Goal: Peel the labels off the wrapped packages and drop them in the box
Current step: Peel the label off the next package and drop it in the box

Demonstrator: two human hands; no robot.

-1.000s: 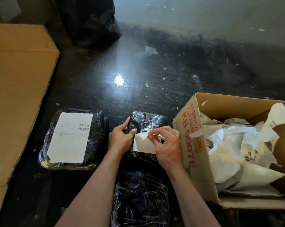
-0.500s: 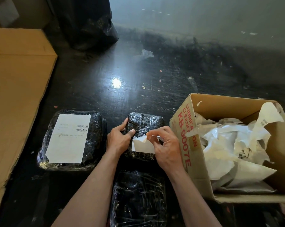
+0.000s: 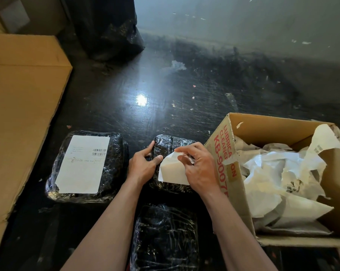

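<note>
A small black wrapped package [image 3: 170, 144] lies on the dark floor in front of me. My left hand [image 3: 142, 165] presses on its left side, holding it down. My right hand [image 3: 199, 169] pinches the top corner of its white label [image 3: 172, 173], which is partly lifted and folded back off the wrap. To the left lies a bigger black package [image 3: 114, 159] with a full white label [image 3: 83, 163] stuck flat on top. A third black package [image 3: 165, 237] without a visible label sits between my forearms. The cardboard box [image 3: 223, 153] stands at the right, filled with crumpled white labels [image 3: 272, 184].
A large flat brown carton [image 3: 18, 114] runs along the left. A black plastic bag [image 3: 110, 30] stands at the back against the grey wall. The floor is dark, glossy and littered with small scraps.
My right hand has pulled the label's top corner further up and back, so more of the label is off the small package. The left hand stays on the package.
</note>
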